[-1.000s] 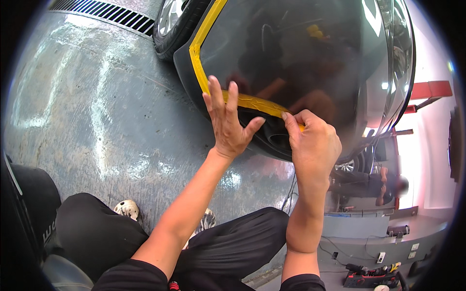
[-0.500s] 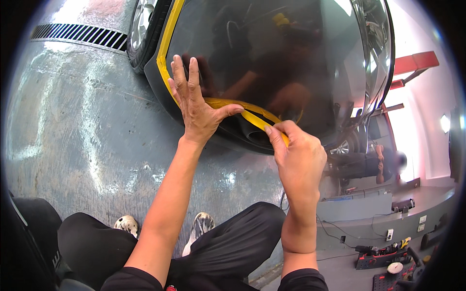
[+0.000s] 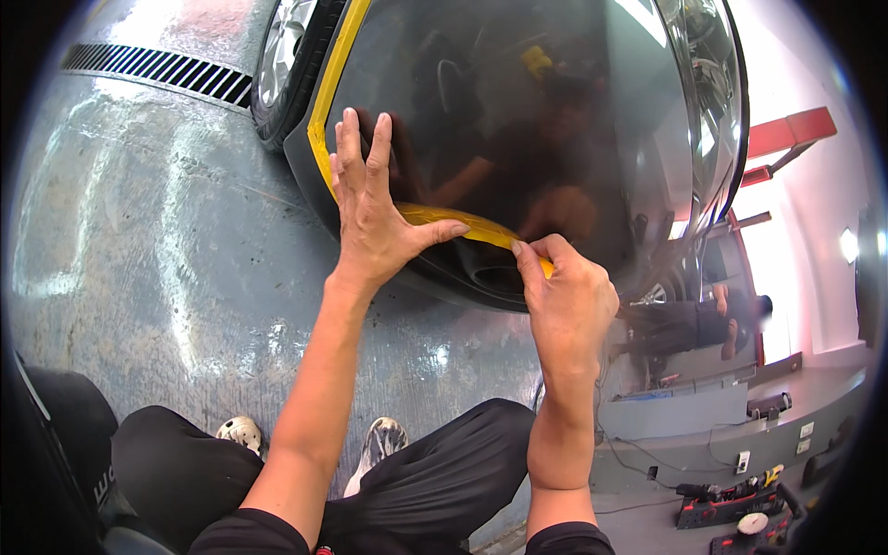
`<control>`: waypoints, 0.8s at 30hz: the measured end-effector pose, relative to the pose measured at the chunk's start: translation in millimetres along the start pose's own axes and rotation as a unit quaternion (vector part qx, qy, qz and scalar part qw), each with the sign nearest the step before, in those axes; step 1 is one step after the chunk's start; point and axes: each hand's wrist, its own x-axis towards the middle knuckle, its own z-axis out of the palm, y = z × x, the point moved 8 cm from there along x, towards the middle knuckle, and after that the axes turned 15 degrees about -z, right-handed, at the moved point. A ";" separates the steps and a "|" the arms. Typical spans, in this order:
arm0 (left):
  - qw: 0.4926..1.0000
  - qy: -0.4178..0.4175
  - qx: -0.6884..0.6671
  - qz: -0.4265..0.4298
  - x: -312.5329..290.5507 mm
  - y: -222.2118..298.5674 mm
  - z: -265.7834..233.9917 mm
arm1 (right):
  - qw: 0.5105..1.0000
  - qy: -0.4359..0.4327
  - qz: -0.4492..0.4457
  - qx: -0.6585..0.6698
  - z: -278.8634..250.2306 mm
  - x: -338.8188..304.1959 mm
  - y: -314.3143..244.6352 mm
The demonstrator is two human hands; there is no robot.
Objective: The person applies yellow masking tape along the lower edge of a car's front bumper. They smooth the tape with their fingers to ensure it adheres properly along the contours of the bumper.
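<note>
So the yellow tape (image 3: 488,232) is along the lower edge of the dark car panel (image 3: 527,120). Half a second ago a loose strip sagged below the stuck line with a gap showing; now the two look like one band. Right hand (image 3: 573,291) has its thumb-and-finger grip pinched on the strip, same as before. Left hand (image 3: 368,217) has no grip on anything, fingers spread, thumb over the tape.

Illum. bright, w/ overexp. R-side wall (image 3: 803,250), specular glare on floor (image 3: 178,250) & mirror-like refl. on dark panel (image 3: 592,139); fisheye distort. bends periph. edges, blk vignette at corners.
</note>
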 end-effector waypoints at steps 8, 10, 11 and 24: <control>0.998 -0.013 0.048 -0.040 -5.8 35.3 10.1 | 1.000 0.013 -0.001 -0.006 1.4 -1.4 1.0; 0.997 -0.012 0.050 -0.051 -10.8 41.8 12.5 | 1.000 0.019 -0.013 -0.020 3.3 -2.8 -1.0; 0.997 -0.013 0.050 -0.058 -13.8 45.3 14.6 | 0.999 0.021 -0.024 -0.032 4.6 -4.6 -2.2; 0.994 0.000 0.046 -0.101 -12.5 -27.0 3.2 | 0.946 -0.088 -0.157 0.268 30.9 -82.2 -74.2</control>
